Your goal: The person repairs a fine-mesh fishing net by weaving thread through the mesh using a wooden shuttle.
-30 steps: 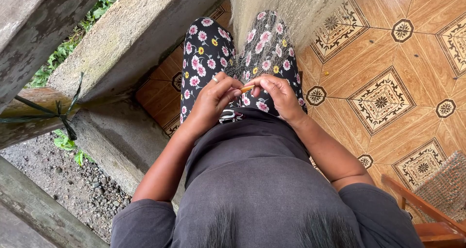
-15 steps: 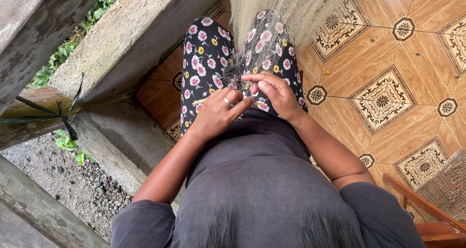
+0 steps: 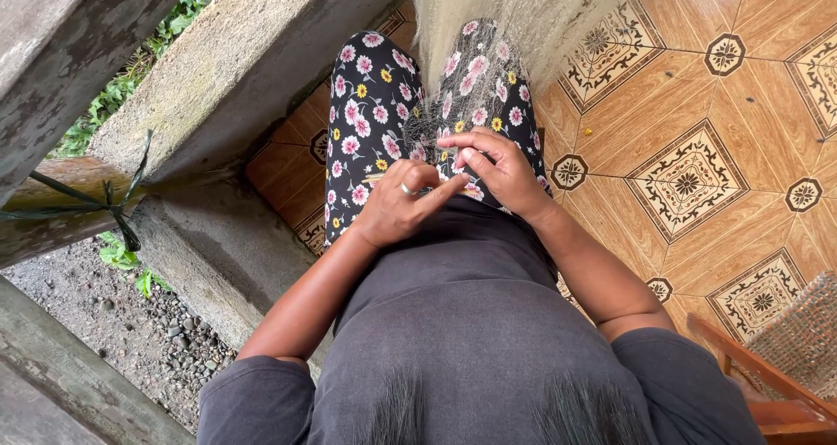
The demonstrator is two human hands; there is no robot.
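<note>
I look down at my lap in black trousers with pink and white flowers (image 3: 362, 105). A fine, pale net (image 3: 462, 27) hangs down from above and spreads over my knees. My right hand (image 3: 497, 170) pinches the mesh between thumb and fingers above my right thigh. My left hand (image 3: 397, 208), with a ring on one finger, is curled shut just to its left. A thin pale stick (image 3: 373, 179) pokes out from it, and its forefinger points toward the right hand. The hands are close together, almost touching.
A rough concrete ledge (image 3: 253, 53) runs along my left, with a weathered wooden rail (image 3: 52, 210) tied with dark cord beyond it. Gravel and weeds (image 3: 131, 314) lie below. Patterned brown floor tiles (image 3: 689, 175) spread to the right. A wooden chair with a woven seat (image 3: 785, 366) stands at the bottom right.
My left hand has drawn back toward my body and slightly left, away from the right hand. The right hand has stayed on the net.
</note>
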